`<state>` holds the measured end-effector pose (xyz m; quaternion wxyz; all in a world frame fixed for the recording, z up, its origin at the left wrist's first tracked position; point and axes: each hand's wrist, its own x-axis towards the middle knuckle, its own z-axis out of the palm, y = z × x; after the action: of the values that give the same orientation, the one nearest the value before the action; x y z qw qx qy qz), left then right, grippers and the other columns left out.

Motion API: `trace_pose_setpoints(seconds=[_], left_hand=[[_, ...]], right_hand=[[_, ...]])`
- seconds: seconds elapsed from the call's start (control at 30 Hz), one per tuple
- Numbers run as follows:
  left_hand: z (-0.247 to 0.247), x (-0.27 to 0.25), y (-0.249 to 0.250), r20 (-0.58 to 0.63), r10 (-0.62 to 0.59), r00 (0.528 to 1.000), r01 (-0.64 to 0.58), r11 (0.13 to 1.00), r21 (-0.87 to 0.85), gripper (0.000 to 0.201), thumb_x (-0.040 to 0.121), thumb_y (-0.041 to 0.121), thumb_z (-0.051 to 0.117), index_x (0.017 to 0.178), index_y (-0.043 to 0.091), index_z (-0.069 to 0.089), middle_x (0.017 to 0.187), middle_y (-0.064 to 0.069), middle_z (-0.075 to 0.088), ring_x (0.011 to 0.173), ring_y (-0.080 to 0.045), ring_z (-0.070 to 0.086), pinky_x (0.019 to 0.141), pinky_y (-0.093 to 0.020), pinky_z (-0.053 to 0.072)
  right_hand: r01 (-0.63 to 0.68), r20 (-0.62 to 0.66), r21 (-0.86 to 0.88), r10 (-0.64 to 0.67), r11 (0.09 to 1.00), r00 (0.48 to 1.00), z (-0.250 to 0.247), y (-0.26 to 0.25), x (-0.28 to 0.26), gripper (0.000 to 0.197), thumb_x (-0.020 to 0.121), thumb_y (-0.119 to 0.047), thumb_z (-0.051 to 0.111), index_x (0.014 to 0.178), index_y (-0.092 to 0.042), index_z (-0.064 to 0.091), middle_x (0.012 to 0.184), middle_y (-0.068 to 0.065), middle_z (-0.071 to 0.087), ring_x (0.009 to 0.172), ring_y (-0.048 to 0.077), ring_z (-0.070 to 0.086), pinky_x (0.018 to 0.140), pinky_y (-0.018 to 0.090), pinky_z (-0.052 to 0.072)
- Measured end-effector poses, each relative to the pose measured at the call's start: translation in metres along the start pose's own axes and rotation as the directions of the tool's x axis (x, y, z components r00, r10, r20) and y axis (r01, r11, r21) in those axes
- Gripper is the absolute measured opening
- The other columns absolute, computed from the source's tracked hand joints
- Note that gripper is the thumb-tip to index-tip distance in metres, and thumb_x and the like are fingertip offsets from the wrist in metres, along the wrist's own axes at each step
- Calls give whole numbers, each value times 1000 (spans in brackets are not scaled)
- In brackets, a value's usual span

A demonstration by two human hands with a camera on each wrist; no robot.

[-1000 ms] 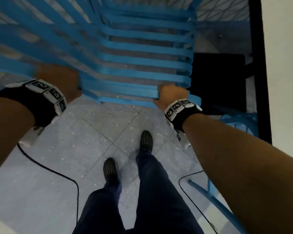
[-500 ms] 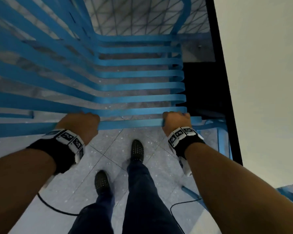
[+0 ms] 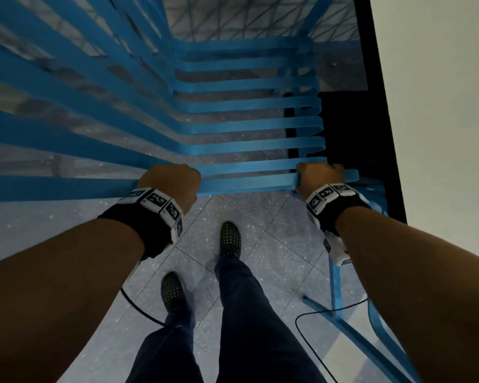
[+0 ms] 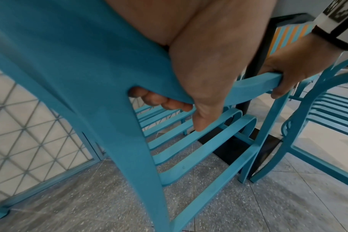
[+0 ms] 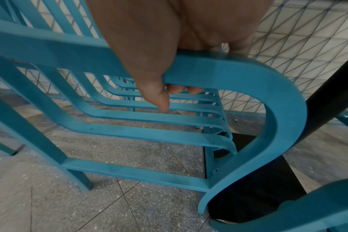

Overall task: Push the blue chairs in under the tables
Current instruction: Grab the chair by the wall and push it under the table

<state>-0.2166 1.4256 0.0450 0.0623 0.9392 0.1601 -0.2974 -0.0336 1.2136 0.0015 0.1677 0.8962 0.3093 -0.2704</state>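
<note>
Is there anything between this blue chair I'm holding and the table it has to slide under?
Yes. The table's black pedestal and base plate stand right by the blue chair's right front corner, beneath the table.
</note>
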Motion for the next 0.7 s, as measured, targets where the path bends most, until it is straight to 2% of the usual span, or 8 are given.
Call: trace_pose_setpoints(seconds=[0.07,0.23,0.3,0.37,0.47,0.57,0.63,0.7], left_hand=[[1,2,2,2,-5,1000,5,1000,10,20,90,25,56,98,7,61,100,-13,67,89,-34,65,67,-35,47],[-1,2,5,22,-51,998,50,998,38,23,90,25,56,104,8,61,103,-11,67,92,-32,65,66,-33,43],[-2,0,6,14,-64,998,64,998,22,24,90,24,55,106,7,60,106,-12,64,94,-32,63,68,-35,45],[-2,-5,10,-37,-40,998,41,999,22,29,88,25,57,112,7,57,112,-12,60,101,-32,58,78,-40,48],[4,-27,22,-160,106,981,-103,994,25,52,77,32,70,120,8,54,122,-13,56,110,-34,54,94,-46,45],[20,-65,23,-195,222,955,-208,974,90,66,62,35,80,118,6,62,124,-16,63,113,-36,59,97,-56,47],[43,-93,15,-167,239,957,-223,969,106,65,61,39,76,118,10,63,121,-15,66,111,-35,64,92,-55,51],[66,-124,9,-74,209,975,-207,978,32,66,65,44,71,123,14,56,121,-12,66,108,-31,67,88,-49,55]], right_hand=[[5,8,-4,-5,1000,1000,2,3,-1,22,86,-14,57,107,-17,58,102,9,66,103,30,59,101,50,35],[-26,-25,27,27,999,999,3,1,-4,27,83,-11,58,110,-13,59,105,12,65,106,34,56,105,51,34],[-55,-30,55,57,997,998,2,-4,-10,36,84,-13,56,120,-14,54,117,14,60,114,36,50,108,55,30],[-49,-51,102,54,994,997,0,-13,-20,48,86,-18,54,133,-18,43,135,14,49,126,36,41,111,62,22],[92,-117,109,-80,990,990,-2,-36,-45,65,87,-25,57,145,-20,27,153,14,27,141,35,22,112,67,8],[274,-182,69,-258,959,949,0,-63,-77,65,88,-25,55,145,-22,24,157,11,19,145,34,14,112,67,2],[348,-114,55,-340,936,934,8,-77,-101,62,91,-26,52,146,-23,24,157,8,19,145,32,15,113,66,3],[379,12,84,-381,922,925,24,-82,-125,55,92,-28,49,143,-22,30,152,9,32,140,31,27,115,63,11]])
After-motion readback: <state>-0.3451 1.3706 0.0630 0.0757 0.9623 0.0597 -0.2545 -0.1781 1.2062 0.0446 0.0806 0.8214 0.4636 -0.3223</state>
